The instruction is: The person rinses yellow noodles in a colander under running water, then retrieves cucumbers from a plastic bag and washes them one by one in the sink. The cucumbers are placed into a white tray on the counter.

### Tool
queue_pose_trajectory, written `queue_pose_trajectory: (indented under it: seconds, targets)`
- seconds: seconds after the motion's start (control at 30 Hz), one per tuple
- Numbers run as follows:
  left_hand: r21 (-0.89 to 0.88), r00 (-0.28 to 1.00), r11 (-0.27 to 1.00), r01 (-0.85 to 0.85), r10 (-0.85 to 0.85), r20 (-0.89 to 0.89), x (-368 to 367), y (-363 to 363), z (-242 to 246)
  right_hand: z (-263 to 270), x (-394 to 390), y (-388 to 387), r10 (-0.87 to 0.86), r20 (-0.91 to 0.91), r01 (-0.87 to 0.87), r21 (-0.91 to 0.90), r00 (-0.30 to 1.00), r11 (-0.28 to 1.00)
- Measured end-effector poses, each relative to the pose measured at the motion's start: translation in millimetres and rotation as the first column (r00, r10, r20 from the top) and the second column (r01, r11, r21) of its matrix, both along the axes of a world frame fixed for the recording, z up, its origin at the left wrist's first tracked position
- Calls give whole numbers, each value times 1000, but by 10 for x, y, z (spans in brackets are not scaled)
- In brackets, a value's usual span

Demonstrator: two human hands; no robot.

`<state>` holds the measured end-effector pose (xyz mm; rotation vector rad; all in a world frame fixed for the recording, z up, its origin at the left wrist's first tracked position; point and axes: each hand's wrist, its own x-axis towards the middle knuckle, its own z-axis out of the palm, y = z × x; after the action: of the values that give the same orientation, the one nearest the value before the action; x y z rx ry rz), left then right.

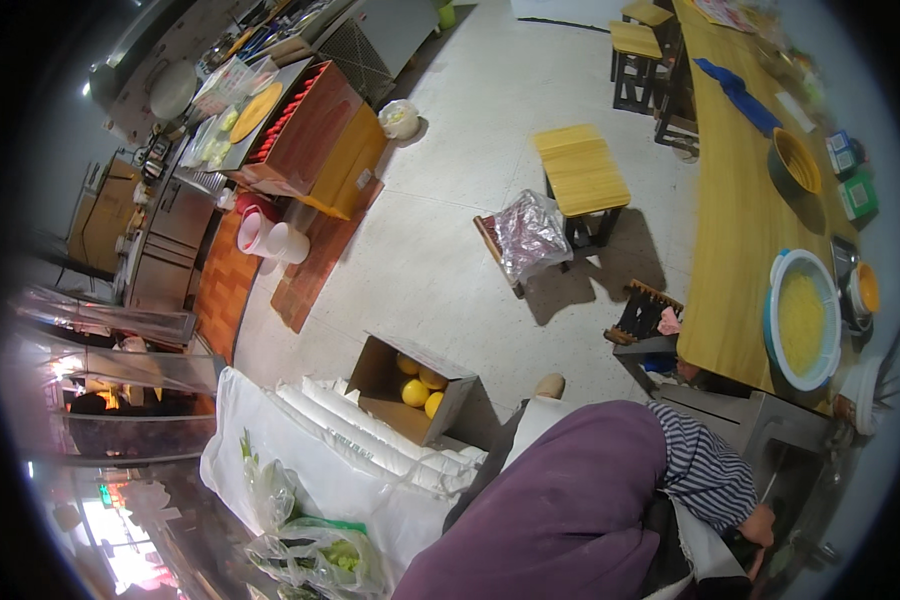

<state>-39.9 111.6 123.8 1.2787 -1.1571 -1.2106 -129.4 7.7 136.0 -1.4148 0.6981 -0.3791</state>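
Note:
My left arm, in a purple sleeve (525,495) with a striped oversleeve (709,465), reaches down to the right. At its end, my left hand (757,526) is low over a metal sink (791,457), its fingers bent. What it touches is dark and partly hidden, so I cannot tell whether it holds anything. A bit of skin just below may be its finger or part of the other hand. My right hand is not clearly in view. Near the sink, a faucet (817,551) shows dimly. On the table corner, a white colander (832,300) holds fine yellow food (801,322).
A wooden table (727,247) bears an orange-lined bowl (795,161) and a blue cloth (742,94). An open carton (457,409) of yellow fruit and white sacks (345,442) with bagged greens (337,555) lie left. Stools (581,169) and white buckets (289,244) stand on the floor.

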Motion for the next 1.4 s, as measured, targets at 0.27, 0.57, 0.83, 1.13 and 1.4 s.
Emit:
queue_pose_trajectory:
  seconds: [0.27,0.57,0.83,1.13,1.4]
  targets:
    - [-3,989,989,145,-145,14,208,292,143,161,208,182,81,72,-81,-6,994,997]
    - [-664,857,690,-288,495,142,673,203,157,407,792,521,347,203,-352,-14,916,936]
    - [-674,547,444,-590,834,70,1526,2527,568,488,2058,2227,688,350,-735,5,636,678]
    - [-668,-248,-48,-743,946,208,1913,6154,745,709,3382,5658,892,451,-985,-135,39,110]
    - [-504,-755,-590,-630,617,221,1283,8412,730,778,3533,8708,939,304,-861,423,-158,-282]
